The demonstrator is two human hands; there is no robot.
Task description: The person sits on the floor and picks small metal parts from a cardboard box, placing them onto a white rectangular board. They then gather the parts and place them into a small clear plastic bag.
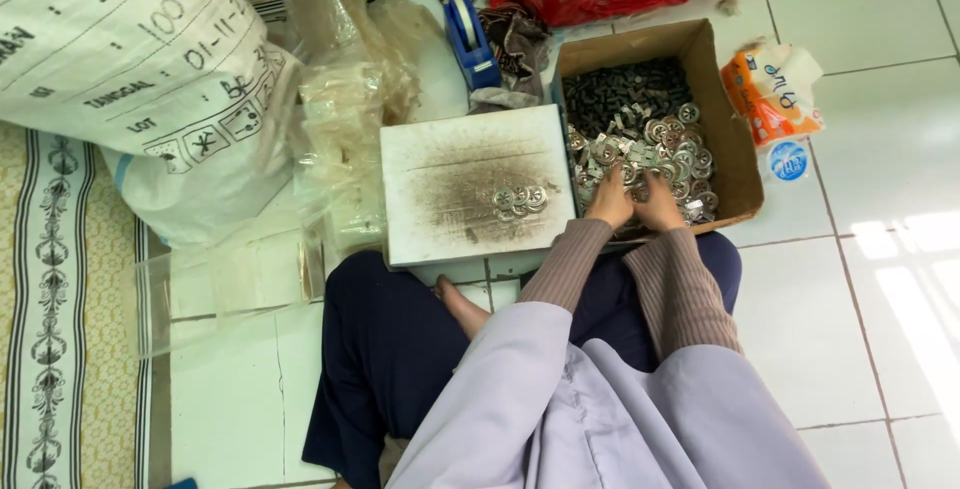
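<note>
Head view: left hand [609, 204] and right hand [660, 206], side by side, fingers dug into round metal discs [672, 154] in cardboard box [735, 164]; grip cannot be told. Discs heap at 12 o'clock. White board [440, 189] at 9 o'clock bears small disc cluster [520, 199]. Blue tape dispenser [470, 39] at 11 o'clock.

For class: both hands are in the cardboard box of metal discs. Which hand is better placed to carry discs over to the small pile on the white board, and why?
Probably the left hand. It lies nearer the white board and its small pile of discs, so it need only swing across the box edge. The right hand sits farther away and would have to cross over the left.
</note>
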